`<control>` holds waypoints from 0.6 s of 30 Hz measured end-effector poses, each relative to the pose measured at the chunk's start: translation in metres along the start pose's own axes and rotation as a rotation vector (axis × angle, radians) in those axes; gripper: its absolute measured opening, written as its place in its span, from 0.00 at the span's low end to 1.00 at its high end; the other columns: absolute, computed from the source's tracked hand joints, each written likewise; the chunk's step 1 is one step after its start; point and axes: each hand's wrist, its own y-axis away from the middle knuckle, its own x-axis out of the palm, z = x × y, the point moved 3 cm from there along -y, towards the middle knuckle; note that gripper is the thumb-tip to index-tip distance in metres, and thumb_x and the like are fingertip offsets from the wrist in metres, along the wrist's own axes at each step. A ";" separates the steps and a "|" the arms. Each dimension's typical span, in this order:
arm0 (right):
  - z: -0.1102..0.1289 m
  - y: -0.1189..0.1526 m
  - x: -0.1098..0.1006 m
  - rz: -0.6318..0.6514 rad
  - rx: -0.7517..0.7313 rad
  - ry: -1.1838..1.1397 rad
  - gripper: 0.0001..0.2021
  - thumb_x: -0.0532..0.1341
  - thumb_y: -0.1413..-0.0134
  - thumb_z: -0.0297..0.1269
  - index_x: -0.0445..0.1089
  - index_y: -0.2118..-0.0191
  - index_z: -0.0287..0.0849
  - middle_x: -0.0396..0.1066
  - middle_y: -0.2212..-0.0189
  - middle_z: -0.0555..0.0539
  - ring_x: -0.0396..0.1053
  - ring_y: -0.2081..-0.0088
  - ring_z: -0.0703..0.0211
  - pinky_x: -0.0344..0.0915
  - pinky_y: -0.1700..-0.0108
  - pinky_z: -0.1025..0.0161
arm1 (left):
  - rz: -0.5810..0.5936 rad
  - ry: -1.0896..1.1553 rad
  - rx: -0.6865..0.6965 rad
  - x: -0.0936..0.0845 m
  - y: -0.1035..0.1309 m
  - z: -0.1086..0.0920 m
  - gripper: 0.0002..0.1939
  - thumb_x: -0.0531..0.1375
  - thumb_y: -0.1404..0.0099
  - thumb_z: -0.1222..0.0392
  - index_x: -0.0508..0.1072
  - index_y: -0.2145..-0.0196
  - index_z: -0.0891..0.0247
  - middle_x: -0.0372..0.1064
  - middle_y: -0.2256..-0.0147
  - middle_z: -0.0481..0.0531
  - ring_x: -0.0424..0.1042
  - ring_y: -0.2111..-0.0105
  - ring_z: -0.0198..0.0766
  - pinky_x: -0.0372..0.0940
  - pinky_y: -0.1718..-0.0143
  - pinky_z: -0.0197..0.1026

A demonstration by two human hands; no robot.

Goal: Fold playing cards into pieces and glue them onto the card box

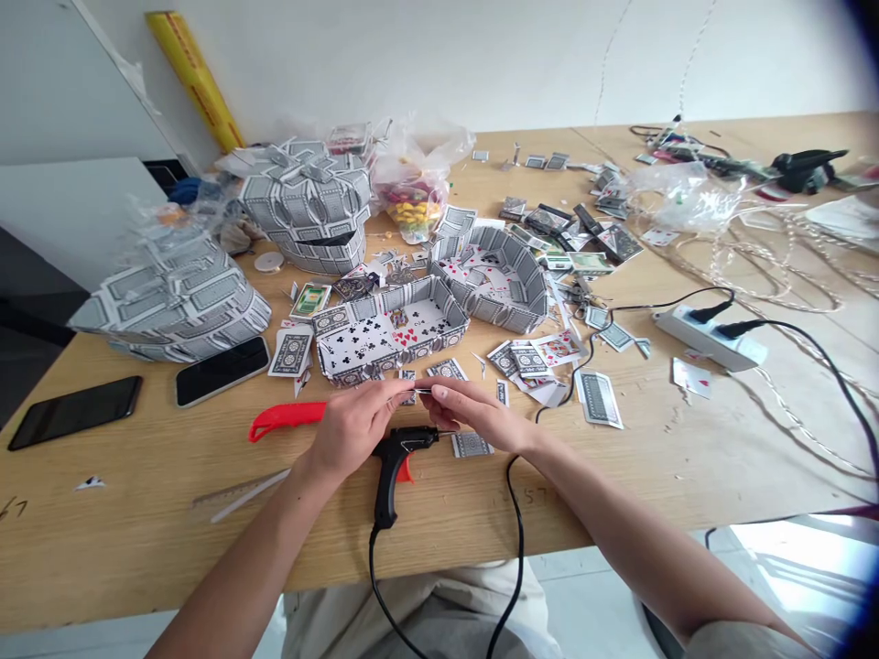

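Observation:
My left hand [352,423] and my right hand [477,410] meet above the table's front middle. Their fingertips are closed on a thin piece of playing card [424,391], seen nearly edge-on and partly hidden by the fingers. Just below them lies a black hot glue gun [393,467] with an orange trigger, its nozzle pointing right. A red-handled tool [285,419] is partly covered by my left hand. Beyond my hands sit an open rectangular tray made of playing cards [385,331] and an open many-sided one [491,279].
Two lidded card-built boxes [182,297] [309,206] stand at the left. Two phones [75,412] [223,371] lie in front of them. A ruler [233,491] is near my left forearm. Loose cards [600,398] lie around. Black cords run from a power strip [710,337] at right.

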 end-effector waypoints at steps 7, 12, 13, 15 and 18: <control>-0.004 -0.005 -0.005 -0.055 0.001 -0.074 0.25 0.60 0.30 0.62 0.71 0.62 0.41 0.61 0.70 0.51 0.58 0.71 0.62 0.53 0.67 0.60 | -0.119 -0.073 -0.017 -0.006 -0.003 0.003 0.13 0.65 0.27 0.67 0.77 0.47 0.59 0.83 0.54 0.54 0.83 0.55 0.41 0.77 0.49 0.42; -0.007 -0.005 -0.004 -0.064 0.032 -0.070 0.28 0.57 0.30 0.66 0.70 0.63 0.41 0.61 0.72 0.52 0.58 0.73 0.63 0.53 0.68 0.60 | -0.181 -0.176 0.010 -0.005 -0.003 0.004 0.07 0.65 0.27 0.70 0.79 0.54 0.62 0.83 0.61 0.53 0.83 0.61 0.39 0.76 0.54 0.39; -0.008 -0.005 -0.003 -0.060 0.034 -0.056 0.29 0.57 0.30 0.66 0.69 0.64 0.41 0.60 0.73 0.52 0.57 0.73 0.63 0.52 0.69 0.60 | -0.182 -0.191 0.018 -0.005 -0.003 0.004 0.07 0.65 0.27 0.70 0.79 0.54 0.62 0.83 0.61 0.53 0.83 0.61 0.39 0.76 0.54 0.39; -0.009 -0.005 -0.001 -0.050 0.030 -0.021 0.29 0.56 0.29 0.66 0.68 0.65 0.41 0.61 0.74 0.52 0.58 0.73 0.62 0.52 0.69 0.60 | -0.176 -0.209 0.035 -0.004 -0.003 0.003 0.08 0.65 0.27 0.71 0.79 0.53 0.63 0.84 0.60 0.53 0.84 0.61 0.38 0.76 0.53 0.38; -0.008 -0.003 0.001 -0.051 0.005 0.008 0.28 0.54 0.27 0.64 0.66 0.66 0.42 0.61 0.74 0.52 0.58 0.72 0.62 0.54 0.67 0.60 | -0.163 -0.225 0.046 -0.004 -0.003 0.003 0.08 0.65 0.27 0.72 0.80 0.53 0.64 0.84 0.60 0.54 0.84 0.60 0.38 0.76 0.52 0.36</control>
